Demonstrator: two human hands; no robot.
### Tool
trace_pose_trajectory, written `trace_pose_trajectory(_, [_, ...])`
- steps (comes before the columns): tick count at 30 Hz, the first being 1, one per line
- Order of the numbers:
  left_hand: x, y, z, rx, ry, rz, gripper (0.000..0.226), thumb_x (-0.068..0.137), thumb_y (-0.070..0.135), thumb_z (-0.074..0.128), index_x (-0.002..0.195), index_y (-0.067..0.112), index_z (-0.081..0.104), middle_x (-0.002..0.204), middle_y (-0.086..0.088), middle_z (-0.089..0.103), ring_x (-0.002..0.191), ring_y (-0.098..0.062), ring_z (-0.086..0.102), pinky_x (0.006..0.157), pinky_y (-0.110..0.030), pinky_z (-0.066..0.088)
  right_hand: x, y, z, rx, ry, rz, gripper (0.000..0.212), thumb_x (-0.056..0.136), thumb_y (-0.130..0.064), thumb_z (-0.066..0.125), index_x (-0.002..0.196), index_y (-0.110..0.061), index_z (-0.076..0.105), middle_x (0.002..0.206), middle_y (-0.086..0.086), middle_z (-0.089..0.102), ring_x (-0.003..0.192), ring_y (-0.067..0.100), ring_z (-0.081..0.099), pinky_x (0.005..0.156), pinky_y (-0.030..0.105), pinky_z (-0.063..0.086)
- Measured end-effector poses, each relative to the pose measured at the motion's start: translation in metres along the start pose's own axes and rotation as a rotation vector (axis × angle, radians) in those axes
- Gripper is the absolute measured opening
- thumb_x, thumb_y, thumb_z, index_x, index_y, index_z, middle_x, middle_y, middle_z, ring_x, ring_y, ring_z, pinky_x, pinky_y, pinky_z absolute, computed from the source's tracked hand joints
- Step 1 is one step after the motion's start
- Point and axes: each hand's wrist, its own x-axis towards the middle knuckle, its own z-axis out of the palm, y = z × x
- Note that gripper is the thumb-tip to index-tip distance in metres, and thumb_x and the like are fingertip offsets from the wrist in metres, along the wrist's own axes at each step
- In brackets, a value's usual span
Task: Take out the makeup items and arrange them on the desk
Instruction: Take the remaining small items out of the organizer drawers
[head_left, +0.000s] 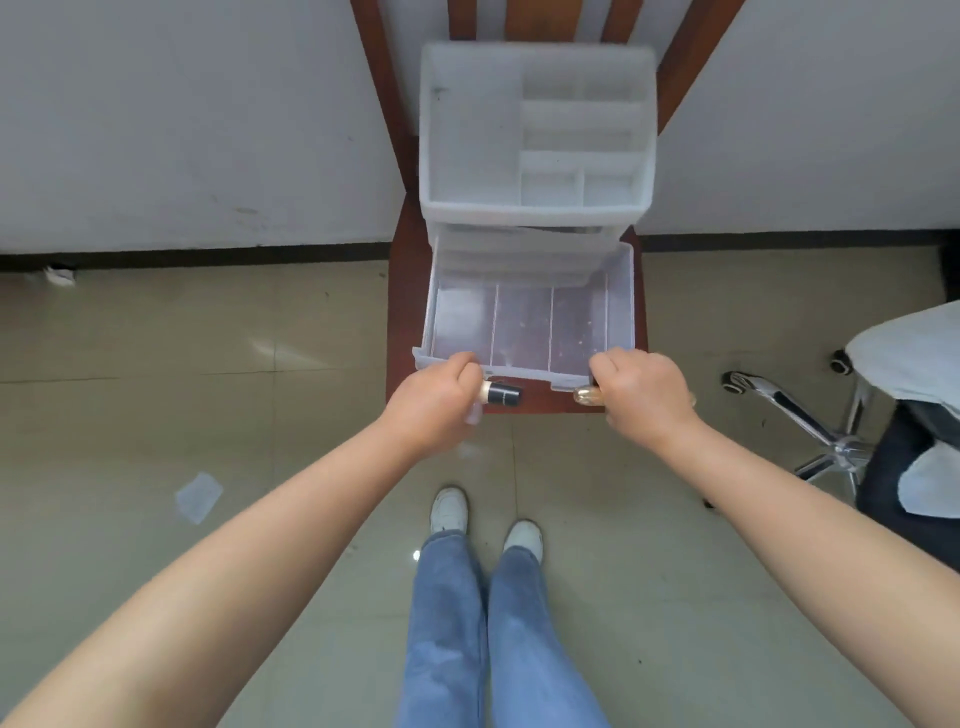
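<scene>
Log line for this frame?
left hand: holds black-capped bottle | right hand: holds gold bottle | drawer: open, empty

Tube (500, 395) in left hand (434, 402): beige body, black cap
Bottle (588, 395) in right hand (644, 397): golden amber
Drawer (530, 322) just beyond both grips: clear, frosted white
Chair (405, 312) beneath: reddish brown

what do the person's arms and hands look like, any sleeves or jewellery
Both forearms are bare up to the frame edge, with no sleeves in view. The left hand and right hand show no gloves, rings, watch or bracelets.
</scene>
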Motion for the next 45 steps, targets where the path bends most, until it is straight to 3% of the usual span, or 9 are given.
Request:
trace_pose_trajectory(4, [0.004,0.008,-0.016,0.023,0.003,-0.009,0.027,0.065,0.017,0.033,0.059,0.0,0.052,0.074,-0.015,0.066,0.032,-0.022,0.046,0.03,-0.016,0.014,0.009,0.012,-0.022,-0.009,0.057,-0.062,0.046,0.009,0.01,0.063,0.049,-0.006,0.048,0.04,0.005,0.042,0.029,0.023,0.038,0.054,0.016,-0.004])
trace_pose_trajectory(7, [0.02,0.001,-0.021,0.041,-0.01,-0.038,0.018,0.064,0.011,0.041,0.058,-0.001,0.052,0.072,-0.017,0.065,0.031,-0.024,0.045,0.037,-0.016,0.012,0.022,0.016,-0.025,-0.087,0.09,-0.075,0.041,0.013,0.008,0.063,0.048,-0.008,0.048,0.04,0.004,0.042,0.029,0.022,0.037,0.046,0.018,0.008])
trace_pose_trajectory(12, [0.044,-0.012,-0.023,-0.052,-0.123,-0.224,0.013,0.077,-0.005,0.056,0.086,-0.015,0.056,0.114,-0.03,0.057,0.075,-0.042,0.062,0.053,-0.039,0.045,0.05,0.028,-0.015,-0.11,0.159,-0.013,0.041,0.016,0.01,0.063,0.049,-0.009,0.048,0.042,0.004,0.043,0.032,0.02,0.03,0.046,0.019,0.014])
trace_pose_trajectory(18, [0.055,-0.033,-0.012,0.157,-0.145,0.106,0.022,0.065,0.011,0.037,0.057,-0.001,0.054,0.069,-0.017,0.063,0.039,-0.027,0.052,0.029,-0.019,0.034,0.072,0.02,-0.015,0.178,0.073,0.363,0.027,0.065,0.007,0.065,0.09,0.003,0.056,0.09,0.02,0.06,0.069,0.036,0.06,0.052,0.027,0.03])
trace_pose_trajectory(24, [0.069,-0.044,-0.019,0.076,-0.25,-0.069,0.022,0.054,-0.006,0.074,0.064,-0.004,0.054,0.068,-0.022,0.06,0.06,-0.04,0.062,0.043,-0.031,0.045,0.076,0.02,-0.01,0.24,-0.26,0.247,0.023,0.086,-0.005,0.048,0.109,-0.005,0.05,0.128,0.012,0.051,0.102,0.03,0.055,0.069,0.031,0.038])
trace_pose_trajectory(26, [0.082,-0.046,-0.022,0.063,-0.223,-0.141,0.018,0.063,-0.006,0.069,0.077,-0.007,0.057,0.092,-0.029,0.062,0.095,-0.046,0.062,0.07,-0.039,0.055,0.083,0.027,-0.01,0.247,-0.294,0.197,0.02,0.085,-0.003,0.048,0.105,-0.005,0.051,0.151,0.008,0.025,0.106,0.029,0.052,0.072,0.032,0.041])
trace_pose_trajectory(29, [0.098,-0.049,-0.03,0.109,-0.232,-0.268,0.027,0.091,0.007,0.043,0.114,-0.006,0.048,0.14,-0.02,0.037,0.141,-0.033,0.02,0.111,-0.032,0.024,0.093,0.034,-0.011,0.28,-0.299,0.176,0.017,0.084,-0.001,0.048,0.101,-0.006,0.052,0.155,0.002,0.011,0.104,0.028,0.053,0.069,0.03,0.039])
trace_pose_trajectory(33, [0.094,-0.041,-0.038,0.2,-0.333,-0.299,0.024,0.092,0.014,0.042,0.113,0.003,0.046,0.12,-0.013,0.052,0.112,-0.029,0.049,0.077,-0.029,0.037,0.084,0.033,-0.016,0.327,-0.279,0.236,0.013,0.085,-0.004,0.047,0.096,-0.009,0.05,0.116,0.009,0.054,0.096,0.028,0.055,0.065,0.03,0.034])
trace_pose_trajectory(45, [0.125,0.082,-0.107,0.332,-0.324,0.056,0.021,0.091,0.013,0.044,0.11,0.006,0.044,0.11,-0.011,0.055,0.1,-0.031,0.053,0.067,-0.033,0.036,-0.012,0.044,-0.101,-0.004,-0.154,0.438,0.019,0.084,-0.009,0.048,0.102,-0.01,0.053,0.107,0.006,0.057,0.105,0.026,0.046,0.085,0.034,0.032])
